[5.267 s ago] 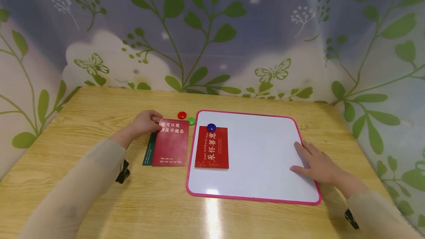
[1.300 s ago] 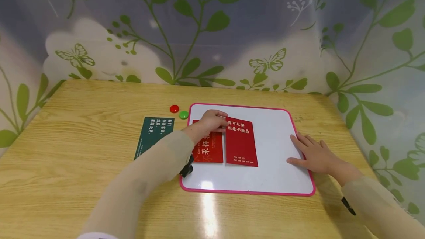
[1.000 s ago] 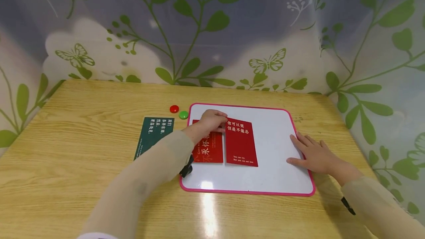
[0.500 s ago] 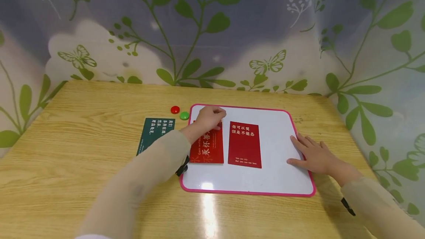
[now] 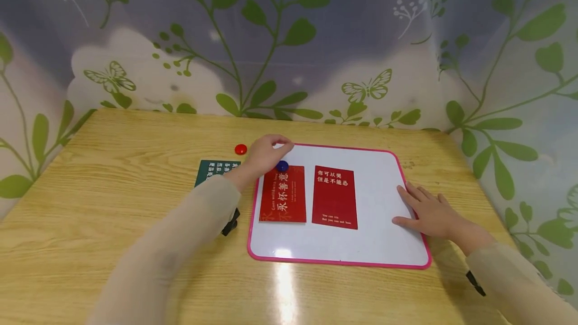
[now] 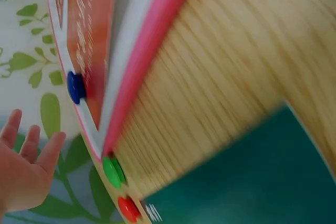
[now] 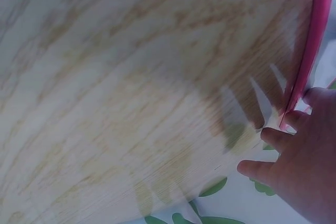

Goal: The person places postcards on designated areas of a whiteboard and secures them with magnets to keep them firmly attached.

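A white magnetic board (image 5: 379,189) with a pink rim lies on the table. On its left part is a bright red card (image 5: 283,199) under a blue round magnet (image 5: 282,166). Beside it lies a dark red card (image 5: 334,199) with white lettering. My left hand (image 5: 262,156) hovers over the board's far left corner, holding nothing; its fingers look loosely spread in the left wrist view. It hides the green magnet (image 6: 114,171) from the head view. My right hand (image 5: 433,213) rests spread on the board's right edge.
A dark green card (image 5: 215,166) lies on the table left of the board, partly covered by my left sleeve. Near the board's far left corner sits a red magnet (image 5: 241,149). A leaf-patterned wall (image 5: 289,64) stands behind the wooden table (image 5: 135,129).
My left hand has carried the dark red card from the green card onto the board, let it go, and moved left. My right hand has stayed on the edge.
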